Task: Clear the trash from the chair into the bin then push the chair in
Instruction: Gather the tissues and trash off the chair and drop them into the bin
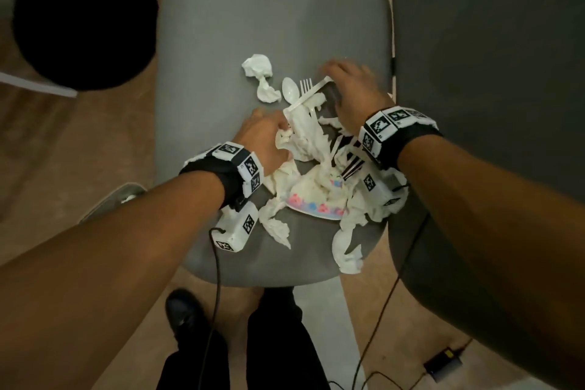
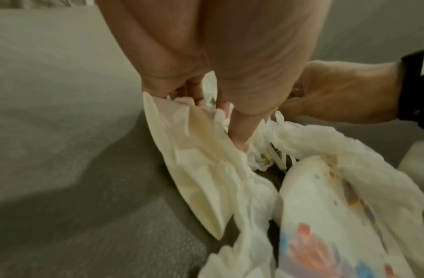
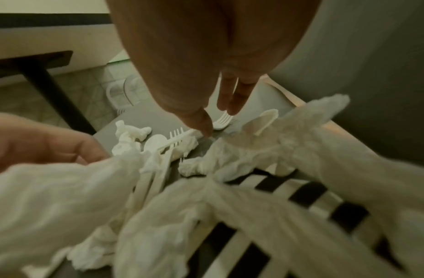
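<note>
I judge the clearing barely begun: my left hand [image 1: 269, 139] pinches crumpled white tissues [image 2: 206, 169], my right hand [image 1: 354, 89] spreads loosely over white plastic forks [image 1: 311, 90], everything still on the grey upholstered chair [image 1: 253, 9].

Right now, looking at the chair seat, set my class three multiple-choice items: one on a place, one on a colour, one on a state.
1. Where does the crumpled tissue lie?
A. on the seat, apart from the pile
B. on the floor
C. in a hand

2. What colour is the chair seat?
A. red
B. grey
C. yellow

3. What is the left hand doing?
A. hanging idle
B. gripping tissue in the pile
C. pushing the chair

Answers:
1 A: it sits alone on the fabric, beyond the spoon.
2 B: the fabric is plain grey.
3 B: the left wrist view shows fingers curled into white tissue.
</note>
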Demonstrator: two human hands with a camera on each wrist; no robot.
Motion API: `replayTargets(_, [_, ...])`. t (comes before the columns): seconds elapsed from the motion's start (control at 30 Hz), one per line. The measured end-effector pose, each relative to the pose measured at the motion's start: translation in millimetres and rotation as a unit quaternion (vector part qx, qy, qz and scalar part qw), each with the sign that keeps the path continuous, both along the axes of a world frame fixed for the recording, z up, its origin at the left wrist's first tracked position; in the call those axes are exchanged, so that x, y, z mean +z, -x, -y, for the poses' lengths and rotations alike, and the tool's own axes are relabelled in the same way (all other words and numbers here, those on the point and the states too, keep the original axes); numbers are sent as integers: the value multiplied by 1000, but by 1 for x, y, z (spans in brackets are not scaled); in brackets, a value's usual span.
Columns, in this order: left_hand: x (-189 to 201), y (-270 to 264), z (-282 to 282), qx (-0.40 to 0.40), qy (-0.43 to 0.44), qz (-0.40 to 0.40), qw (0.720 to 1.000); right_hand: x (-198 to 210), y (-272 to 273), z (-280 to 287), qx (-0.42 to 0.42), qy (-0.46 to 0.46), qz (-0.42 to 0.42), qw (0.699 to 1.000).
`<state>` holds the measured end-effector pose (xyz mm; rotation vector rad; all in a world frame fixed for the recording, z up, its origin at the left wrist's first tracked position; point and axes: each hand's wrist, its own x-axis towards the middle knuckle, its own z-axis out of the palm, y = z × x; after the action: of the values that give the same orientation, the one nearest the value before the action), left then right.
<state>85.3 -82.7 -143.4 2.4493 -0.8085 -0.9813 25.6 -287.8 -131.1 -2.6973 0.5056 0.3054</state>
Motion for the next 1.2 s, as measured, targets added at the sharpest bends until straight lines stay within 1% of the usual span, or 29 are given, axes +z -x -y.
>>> replayTargets(0.1, [2, -9, 1, 24, 7, 12, 1000, -3, -14, 0, 40, 16, -38, 998])
replayTargets(0.17, [5, -17, -2, 51, 11, 19, 998, -5, -20, 0, 62, 48, -60, 995])
replayTargets(0.3, [13, -31, -11, 91, 26, 28, 995, -5, -25, -1, 75, 89, -80, 990])
replayTargets(0.37, [16, -34, -17, 107, 32, 31, 993, -3, -24, -4, 62, 93, -80, 990])
replayTargets(0.47, [19, -37, -30, 144, 50, 34, 988, -1, -29, -11, -24, 72, -69, 995])
replayTargets(0.53, [18, -37, -40, 163, 57, 38, 984, 3, -34, -20, -75, 50, -119, 989])
replayTargets(0.57, [18, -37, -46, 170, 59, 40, 983, 5, -35, -25, -81, 43, -158, 983])
replayTargets(0.63, [16, -35, -58, 182, 61, 42, 981, 5, -36, -35, -57, 32, -219, 973])
replayTargets(0.7, [15, -33, -71, 193, 63, 42, 978, 3, -36, -43, -41, 15, -240, 970])
replayTargets(0.77, [13, -30, -85, 207, 69, 42, 975, 4, -40, -51, -54, 5, -226, 973])
replayTargets(0.87, [14, -27, -106, 233, 79, 37, 968, 17, -47, -64, -88, 0, -193, 977])
replayTargets(1.0, [23, -26, -131, 266, 98, 36, 958, 47, -53, -70, -116, 80, -124, 982])
replayTargets(1.1, [29, -23, -148, 287, 108, 39, 951, 64, -54, -73, -129, 100, -103, 981])
replayTargets(1.2, [34, -19, -162, 296, 129, 37, 946, 74, -52, -84, -148, 107, -87, 979])
